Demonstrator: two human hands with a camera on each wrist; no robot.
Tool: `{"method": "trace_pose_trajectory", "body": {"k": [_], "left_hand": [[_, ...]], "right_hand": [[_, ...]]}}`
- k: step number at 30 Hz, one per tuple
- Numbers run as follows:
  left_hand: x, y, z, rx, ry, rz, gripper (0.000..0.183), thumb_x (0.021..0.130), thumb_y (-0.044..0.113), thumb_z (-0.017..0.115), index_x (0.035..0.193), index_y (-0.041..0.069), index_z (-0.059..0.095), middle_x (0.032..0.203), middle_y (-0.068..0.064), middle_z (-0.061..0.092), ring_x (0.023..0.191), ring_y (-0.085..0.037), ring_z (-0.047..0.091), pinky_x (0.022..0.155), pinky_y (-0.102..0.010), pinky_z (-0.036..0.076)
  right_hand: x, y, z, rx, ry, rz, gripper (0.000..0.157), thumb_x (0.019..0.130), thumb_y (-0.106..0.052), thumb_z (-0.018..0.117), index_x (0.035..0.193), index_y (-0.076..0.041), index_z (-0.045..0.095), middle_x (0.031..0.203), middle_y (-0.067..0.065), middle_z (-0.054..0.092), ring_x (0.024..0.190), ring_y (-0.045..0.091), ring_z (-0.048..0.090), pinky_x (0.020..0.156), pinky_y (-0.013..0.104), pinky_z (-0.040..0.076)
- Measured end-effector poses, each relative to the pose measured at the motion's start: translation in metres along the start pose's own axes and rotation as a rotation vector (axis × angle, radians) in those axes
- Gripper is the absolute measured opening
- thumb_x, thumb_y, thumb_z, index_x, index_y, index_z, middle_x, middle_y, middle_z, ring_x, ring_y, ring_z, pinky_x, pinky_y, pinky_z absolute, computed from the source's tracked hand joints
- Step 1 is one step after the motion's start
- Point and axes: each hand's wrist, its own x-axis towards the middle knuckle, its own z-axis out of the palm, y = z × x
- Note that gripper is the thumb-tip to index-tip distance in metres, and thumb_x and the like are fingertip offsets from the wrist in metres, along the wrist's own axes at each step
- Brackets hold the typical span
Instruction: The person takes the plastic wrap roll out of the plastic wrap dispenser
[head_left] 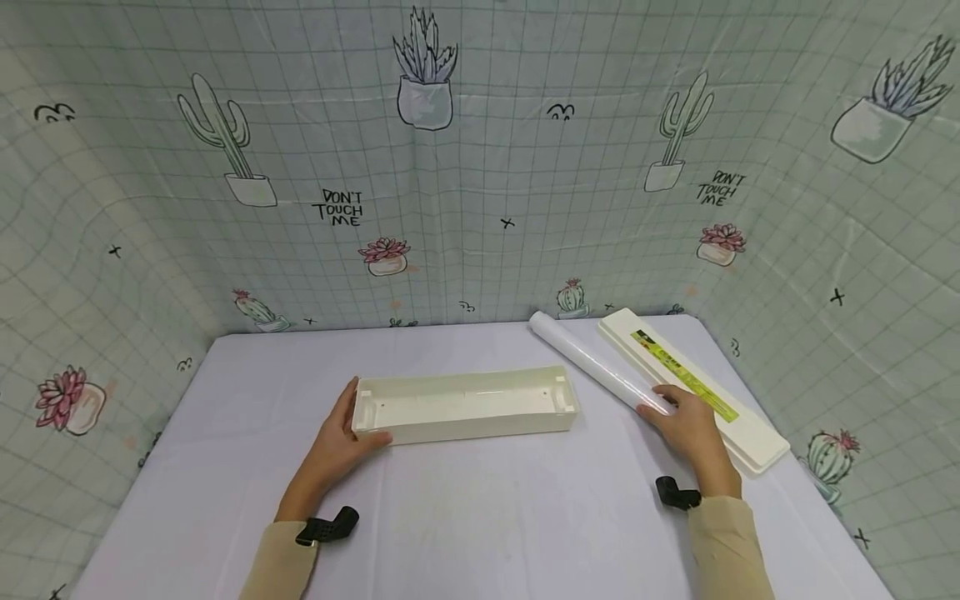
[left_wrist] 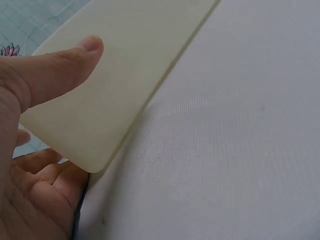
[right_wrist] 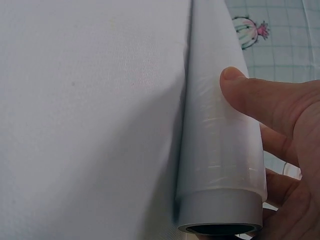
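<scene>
A long cream plastic box (head_left: 480,430), open at the top, lies crosswise on the table. My left hand (head_left: 337,446) grips its left end, the thumb along the front wall and the fingers around the end. The left wrist view shows that thumb lying over the smooth box wall (left_wrist: 135,65), with curled fingers at its corner. To the right, a roll of clear plastic wrap (head_left: 588,357) lies at a slant. My right hand (head_left: 692,429) holds its near end between thumb and fingers. In the right wrist view the roll's hollow core (right_wrist: 220,212) sticks out past the film.
A long cream lid (head_left: 750,435) with a yellow-green label (head_left: 686,375) lies slantwise right of the roll, beside my right hand. White cloth covers the table (head_left: 480,517). A grid-patterned curtain (head_left: 480,167) with plant drawings encloses the back and both sides.
</scene>
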Motion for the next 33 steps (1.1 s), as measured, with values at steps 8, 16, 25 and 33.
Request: {"method": "trace_pose_trajectory", "body": {"k": [8, 16, 25, 33], "left_hand": [[-0.004, -0.001, -0.004, -0.046, -0.02, 0.043, 0.116, 0.088, 0.007, 0.081, 0.166, 0.006, -0.004, 0.172, -0.023, 0.006, 0.157, -0.043, 0.015, 0.1, -0.004, 0.036], [-0.004, 0.001, -0.004, -0.013, -0.024, 0.08, 0.11, 0.089, 0.007, 0.08, 0.165, 0.003, 0.002, 0.169, -0.028, 0.012, 0.155, -0.046, 0.018, 0.102, -0.006, 0.035], [-0.008, 0.003, -0.01, 0.051, -0.052, 0.087, 0.109, 0.089, 0.011, 0.081, 0.165, 0.002, 0.004, 0.169, -0.028, 0.013, 0.153, -0.046, 0.023, 0.103, -0.008, 0.036], [-0.014, 0.012, -0.02, 0.202, -0.057, 0.07, 0.11, 0.088, 0.019, 0.084, 0.166, 0.004, 0.008, 0.169, -0.026, 0.016, 0.153, -0.045, 0.026, 0.115, -0.037, 0.036]], "right_hand": [[-0.002, 0.004, -0.003, -0.028, -0.004, 0.018, 0.06, 0.095, -0.036, 0.075, 0.136, 0.005, 0.06, 0.138, 0.033, 0.059, 0.131, 0.05, 0.052, 0.109, 0.062, 0.041], [-0.003, 0.006, -0.005, -0.041, -0.01, 0.03, 0.061, 0.095, -0.037, 0.074, 0.137, 0.004, 0.059, 0.137, 0.033, 0.059, 0.13, 0.05, 0.053, 0.108, 0.062, 0.041], [-0.003, 0.002, -0.007, -0.068, -0.05, 0.013, 0.06, 0.096, -0.036, 0.073, 0.138, 0.004, 0.058, 0.14, 0.034, 0.056, 0.132, 0.051, 0.051, 0.107, 0.064, 0.041], [0.003, -0.008, -0.013, -0.144, -0.09, -0.039, 0.06, 0.097, -0.034, 0.072, 0.138, 0.006, 0.058, 0.133, 0.033, 0.061, 0.123, 0.049, 0.058, 0.101, 0.063, 0.046]]}}
